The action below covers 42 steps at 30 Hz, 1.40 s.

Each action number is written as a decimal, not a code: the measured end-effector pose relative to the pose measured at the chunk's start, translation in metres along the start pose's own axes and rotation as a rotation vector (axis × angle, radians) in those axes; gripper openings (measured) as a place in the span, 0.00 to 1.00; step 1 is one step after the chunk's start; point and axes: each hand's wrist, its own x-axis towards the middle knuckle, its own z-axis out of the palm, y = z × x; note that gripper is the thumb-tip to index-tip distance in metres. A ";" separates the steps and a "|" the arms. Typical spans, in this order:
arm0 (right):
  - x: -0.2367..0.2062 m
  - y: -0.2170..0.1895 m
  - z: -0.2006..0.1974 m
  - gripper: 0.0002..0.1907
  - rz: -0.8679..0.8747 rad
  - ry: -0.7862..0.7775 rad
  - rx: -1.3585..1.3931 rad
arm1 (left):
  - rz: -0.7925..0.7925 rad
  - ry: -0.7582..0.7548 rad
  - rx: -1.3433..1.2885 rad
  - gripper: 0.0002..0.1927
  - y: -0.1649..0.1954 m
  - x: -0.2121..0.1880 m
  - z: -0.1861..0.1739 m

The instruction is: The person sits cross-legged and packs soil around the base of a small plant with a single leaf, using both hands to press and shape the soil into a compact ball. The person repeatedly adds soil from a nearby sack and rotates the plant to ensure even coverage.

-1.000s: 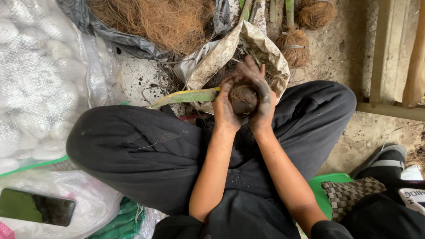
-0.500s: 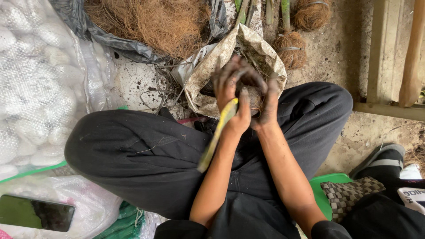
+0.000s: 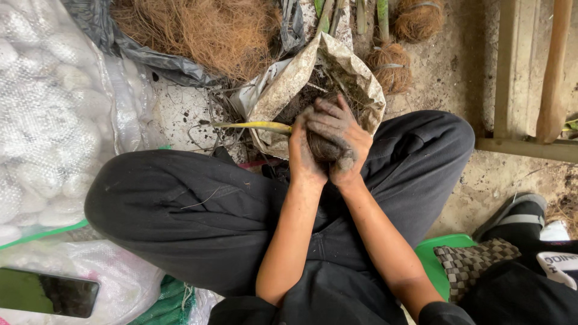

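Nearby, fibre pile (image 3: 198, 33), soil bag (image 3: 355, 72).

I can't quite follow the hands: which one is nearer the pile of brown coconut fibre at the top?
The left hand. It sits on the side of the dark soil ball facing the brown fibre pile; the right hand wraps the ball's far side.

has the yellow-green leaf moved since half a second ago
Yes. The leaf hung down over the dark trouser leg before; now it sticks out sideways from the cupped hands, over the soiled ground beside the paper sack.
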 end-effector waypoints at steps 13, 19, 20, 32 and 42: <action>0.007 0.011 0.004 0.44 0.781 0.122 0.995 | 0.768 -0.175 1.032 0.07 -0.001 0.001 0.003; -0.006 0.019 0.002 0.47 0.737 0.043 1.013 | 0.886 -0.258 1.223 0.13 0.012 -0.010 0.027; -0.009 0.020 0.001 0.46 0.824 0.079 1.106 | 0.941 -0.228 1.247 0.16 0.012 -0.009 0.030; -0.008 0.006 0.006 0.17 0.222 0.162 0.060 | 0.520 -0.026 0.700 0.29 0.005 0.008 0.012; -0.008 -0.004 0.010 0.29 0.042 0.310 0.072 | 0.165 -0.203 0.285 0.16 -0.001 -0.007 0.029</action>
